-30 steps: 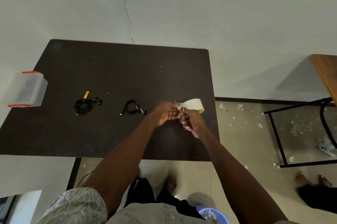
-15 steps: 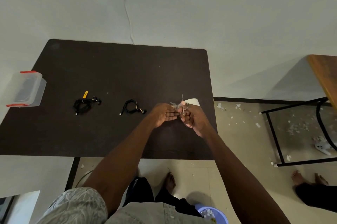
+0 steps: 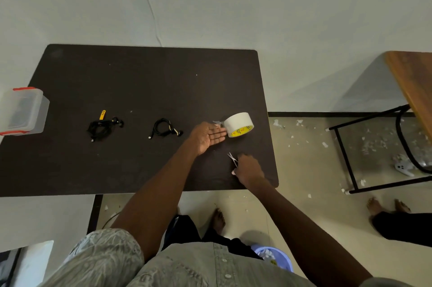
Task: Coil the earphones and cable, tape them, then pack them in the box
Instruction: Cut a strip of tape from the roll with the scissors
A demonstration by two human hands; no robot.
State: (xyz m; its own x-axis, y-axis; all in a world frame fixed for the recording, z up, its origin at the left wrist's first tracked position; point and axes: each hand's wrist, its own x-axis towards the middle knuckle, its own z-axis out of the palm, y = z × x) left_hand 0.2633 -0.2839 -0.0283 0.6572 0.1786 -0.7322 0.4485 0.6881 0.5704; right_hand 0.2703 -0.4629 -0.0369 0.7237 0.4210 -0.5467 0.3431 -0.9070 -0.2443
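Two black coiled bundles lie on the dark table (image 3: 140, 81): the cable coil (image 3: 100, 127) with a yellow tag at the left, and the earphone coil (image 3: 163, 128) in the middle. A white tape roll (image 3: 238, 123) stands to the right of them. My left hand (image 3: 208, 137) lies palm up with its fingers flat, the tips touching the roll; a small tape piece (image 3: 216, 122) clings at its thumb side. My right hand (image 3: 249, 168) rests near the table's front right corner, shut on small scissors (image 3: 232, 158).
A clear plastic box (image 3: 23, 111) with red clips sits at the table's left edge. To the right stands a wooden table (image 3: 413, 83) on a black frame. Paper scraps litter the floor, another person's feet (image 3: 388, 205) are at the right, and a blue bin (image 3: 273, 260) is by my legs.
My hands, held together at the roll with the scissors, have parted. The roll now stands on the table, my left hand has opened flat, and my right hand has dropped toward me with the scissors.
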